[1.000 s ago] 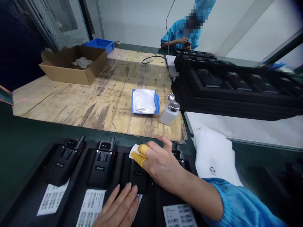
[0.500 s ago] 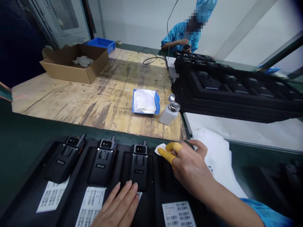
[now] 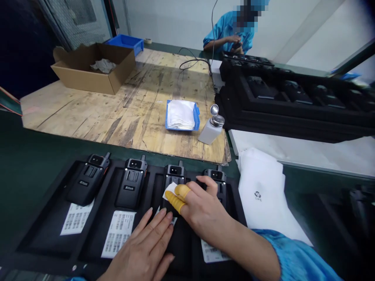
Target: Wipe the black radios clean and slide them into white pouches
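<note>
"Riton", brand name: on the leftmost handset (image 3: 88, 182) and the second handset (image 3: 131, 184) in the black tray (image 3: 49, 224). Recycling sign with "CPE" beneath: on white packaging (image 3: 260, 179) right of the tray. Barcode labels (image 3: 118, 233) inside the tray: print too small to read.

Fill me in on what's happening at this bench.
The right hand holds a small white cloth in yellow-covered fingers against the third device from the left in the black tray. The left hand lies near that device's lower end. Across the bench, a co-worker holds a dark object.
</note>
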Demonstrator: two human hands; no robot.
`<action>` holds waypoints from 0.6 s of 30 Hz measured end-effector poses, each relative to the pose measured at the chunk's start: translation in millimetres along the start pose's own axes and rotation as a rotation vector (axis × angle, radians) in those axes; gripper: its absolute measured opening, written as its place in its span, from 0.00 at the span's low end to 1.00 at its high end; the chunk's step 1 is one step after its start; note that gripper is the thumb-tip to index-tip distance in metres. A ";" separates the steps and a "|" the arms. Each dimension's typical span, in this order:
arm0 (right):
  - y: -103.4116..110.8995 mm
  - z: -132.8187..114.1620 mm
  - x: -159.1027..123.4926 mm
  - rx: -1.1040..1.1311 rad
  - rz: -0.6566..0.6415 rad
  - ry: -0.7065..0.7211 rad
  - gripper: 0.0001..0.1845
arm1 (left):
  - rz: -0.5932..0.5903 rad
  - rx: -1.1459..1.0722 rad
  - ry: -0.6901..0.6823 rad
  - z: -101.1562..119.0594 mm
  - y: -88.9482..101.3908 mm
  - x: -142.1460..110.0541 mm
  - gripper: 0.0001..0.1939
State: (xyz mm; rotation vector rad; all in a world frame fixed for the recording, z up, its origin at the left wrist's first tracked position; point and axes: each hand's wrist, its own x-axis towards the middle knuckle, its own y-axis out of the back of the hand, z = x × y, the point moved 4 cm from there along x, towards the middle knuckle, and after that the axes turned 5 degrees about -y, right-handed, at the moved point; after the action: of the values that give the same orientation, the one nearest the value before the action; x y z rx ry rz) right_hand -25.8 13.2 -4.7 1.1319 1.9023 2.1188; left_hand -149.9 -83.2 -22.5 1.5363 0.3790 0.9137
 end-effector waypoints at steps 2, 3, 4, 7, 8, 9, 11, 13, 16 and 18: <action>-2.3 -2.8 3.9 -0.008 -0.017 0.038 0.10 | -0.022 0.002 0.005 0.3 -0.2 0.1 0.18; -2.5 -2.7 4.8 -0.010 -0.021 0.048 0.10 | -0.036 0.005 0.005 0.5 -0.2 0.3 0.19; -2.1 -1.8 4.8 -0.009 -0.025 0.054 0.10 | -0.050 0.009 0.004 0.6 -0.3 0.5 0.19; 1.6 3.4 -0.7 0.004 -0.028 0.053 0.12 | -0.073 0.021 -0.003 0.6 0.8 1.8 0.20; 3.2 5.4 -3.8 0.006 -0.030 0.045 0.13 | -0.071 0.023 -0.004 0.5 1.5 2.3 0.19; 4.7 7.2 -7.0 0.004 -0.031 0.031 0.13 | -0.067 0.022 -0.002 0.5 2.1 2.8 0.19; 7.2 9.8 -12.4 -0.003 -0.030 0.000 0.14 | -0.061 0.008 0.005 0.4 2.7 3.4 0.19; 8.8 9.9 -14.8 -0.005 -0.013 -0.018 0.16 | -0.057 -0.007 0.011 0.4 2.5 3.4 0.19; 7.7 5.7 -11.0 -0.001 0.017 -0.006 0.16 | -0.048 -0.023 0.015 0.4 1.4 2.5 0.19; 5.1 2.1 -5.6 -0.001 0.017 0.015 0.15 | -0.048 -0.026 0.014 0.3 0.4 1.7 0.19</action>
State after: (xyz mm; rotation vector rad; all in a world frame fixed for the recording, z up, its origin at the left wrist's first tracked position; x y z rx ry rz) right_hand -18.5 10.9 -2.8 1.1398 1.9045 2.1425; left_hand -148.8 -82.2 -21.6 1.4919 0.4109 0.8894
